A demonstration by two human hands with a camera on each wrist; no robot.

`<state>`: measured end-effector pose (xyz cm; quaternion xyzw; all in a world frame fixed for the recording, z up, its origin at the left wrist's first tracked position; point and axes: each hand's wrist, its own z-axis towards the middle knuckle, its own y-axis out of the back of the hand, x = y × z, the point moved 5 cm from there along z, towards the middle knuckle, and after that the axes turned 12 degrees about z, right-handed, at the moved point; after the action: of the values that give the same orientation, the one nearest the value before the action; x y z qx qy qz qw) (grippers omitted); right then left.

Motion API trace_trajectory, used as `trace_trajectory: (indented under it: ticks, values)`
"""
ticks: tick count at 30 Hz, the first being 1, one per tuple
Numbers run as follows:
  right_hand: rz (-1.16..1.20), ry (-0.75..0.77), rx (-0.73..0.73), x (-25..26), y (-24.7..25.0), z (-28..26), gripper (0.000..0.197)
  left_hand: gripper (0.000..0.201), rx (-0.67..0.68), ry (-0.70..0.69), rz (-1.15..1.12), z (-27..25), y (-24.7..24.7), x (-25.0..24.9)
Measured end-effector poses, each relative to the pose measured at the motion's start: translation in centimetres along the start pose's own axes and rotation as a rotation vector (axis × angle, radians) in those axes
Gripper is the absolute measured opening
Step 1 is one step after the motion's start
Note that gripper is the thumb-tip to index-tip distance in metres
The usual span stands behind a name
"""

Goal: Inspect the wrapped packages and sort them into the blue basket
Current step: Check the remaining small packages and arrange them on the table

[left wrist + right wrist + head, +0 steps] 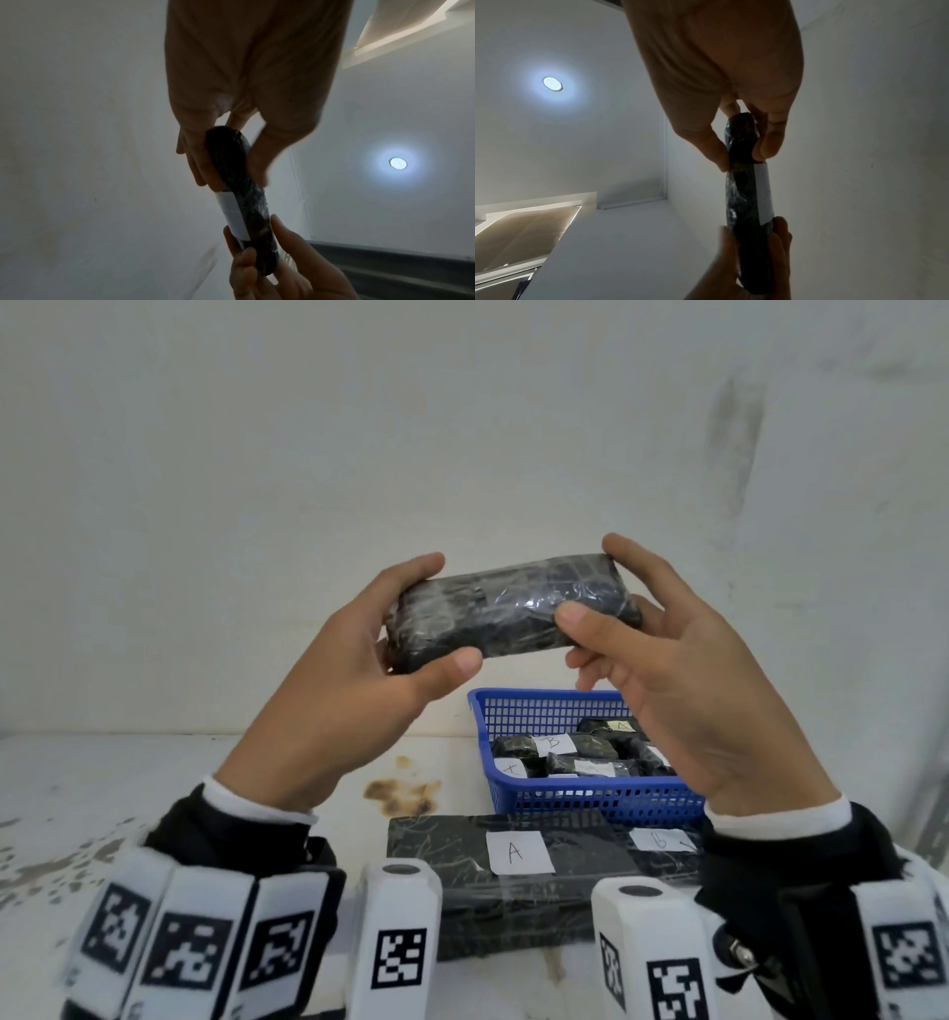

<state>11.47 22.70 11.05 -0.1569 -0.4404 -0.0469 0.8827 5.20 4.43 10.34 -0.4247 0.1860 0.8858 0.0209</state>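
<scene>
Partway through, by the look of it: several small black film-wrapped packages with white paper labels (pixel 557 752) already in the blue perforated plastic basket (pixel 590 801), flat black labelled slabs (pixel 493 875) waiting on the stained white tabletop (pixel 154 788); glossy, crinkled black brick-shaped package (pixel 513 608) raised above basket, left hand (pixel 354 670) and right hand (pixel 667 670) each gripping an end, label on far side

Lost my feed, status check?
Left hand, right hand both grip one wrapped package, raised. Blue basket below, partly filled. Nothing blocking.

White wall (pixel 462 428); stained white table (pixel 128 788); round ceiling light (pixel 552 83) lit.
</scene>
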Motion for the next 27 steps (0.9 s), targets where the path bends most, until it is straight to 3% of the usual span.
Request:
trace_trajectory:
  ticks: [6,12,22,25,27]
  values:
    - [0.069,0.001,0.074,0.8,0.2,-0.1,0.061,0.084,-0.037,0.003,-0.205,-0.1,0.5,-0.5]
    - [0.023,0.016,0.089,1.0,0.4,-0.2,0.057,0.040,0.016,0.006,-0.331,0.2,0.1,-0.4]
    - [-0.015,0.015,0.040,1.0,0.7,-0.1,0.014,0.042,0.038,-0.042,-0.298,0.2,-0.1,-0.5]
    - [-0.034,0.026,0.035,1.0,0.6,-0.2,0.017,0.041,0.030,-0.038,-0.251,0.0,0.0,-0.8]
    - [-0.039,0.023,0.053,1.1,0.3,-0.3,0.030,0.045,0.030,-0.027,-0.254,0.0,-0.1,-0.7]
